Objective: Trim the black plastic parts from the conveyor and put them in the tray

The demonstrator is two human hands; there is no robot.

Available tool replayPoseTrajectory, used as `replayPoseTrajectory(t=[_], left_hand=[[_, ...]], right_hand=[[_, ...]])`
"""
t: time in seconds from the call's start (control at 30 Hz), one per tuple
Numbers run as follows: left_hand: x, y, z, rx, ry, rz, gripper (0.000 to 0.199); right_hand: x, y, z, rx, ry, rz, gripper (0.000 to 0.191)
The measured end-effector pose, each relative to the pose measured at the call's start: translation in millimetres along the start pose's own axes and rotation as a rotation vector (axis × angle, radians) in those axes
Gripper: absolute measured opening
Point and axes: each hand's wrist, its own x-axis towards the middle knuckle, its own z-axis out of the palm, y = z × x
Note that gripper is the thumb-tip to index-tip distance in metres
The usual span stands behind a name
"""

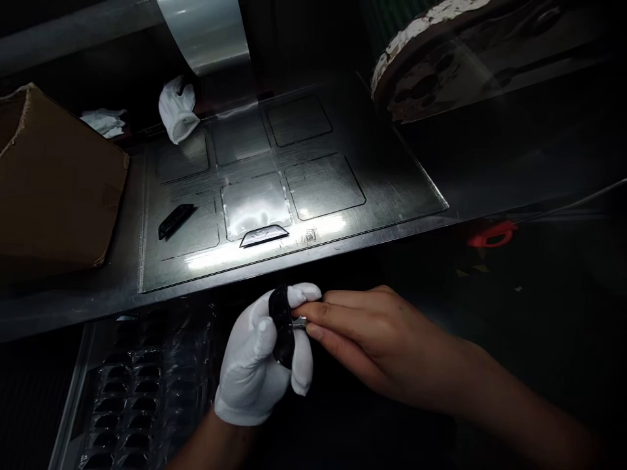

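Note:
My left hand [255, 359], in a white glove, holds a dark, glossy elongated part [281, 326] upright between its thumb and fingers. Bare and coming from the right, my right hand [372, 333] pinches a small metallic tool [300, 322] against the right side of that part. Most of the tool is hidden by the fingers. Beyond the hands, a black part [264, 235] lies near the front edge of a clear sheet [396, 196], and another black part [176, 220] lies at the sheet's left.
A cardboard box [59, 189] stands at left. Behind the sheet lie a white glove [177, 109] and crumpled white cloth [104, 122]. A tray [132, 391] of dark parts is lower left. Red-handled scissors [492, 234] are at right, below a large machine part [455, 72].

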Motion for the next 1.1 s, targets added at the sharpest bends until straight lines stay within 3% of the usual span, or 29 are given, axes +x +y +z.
replayPoseTrajectory(t=[0.27,0.53,0.73,1.1], left_hand=[[0.3,-3.0,-2.5,-0.031,0.025,-0.014,0.042],[2.9,2.3,2.3,-0.068,-0.011,0.012,0.041],[2.5,2.3,2.5,-0.066,-0.056,0.040,0.043],[1.1,1.5,-2.8,-0.081,-0.056,0.038,0.051]], right_hand=[[-6.7,-6.8,-2.3,-0.026,-0.090,0.016,0.029],[-4.8,-11.6,5.1,0.068,0.023,0.065,0.031],[-4.9,-16.1,10.6,0.009,0.106,0.092,0.027],[-6.9,-16.8,9.6,-0.098,0.102,0.091,0.026]])
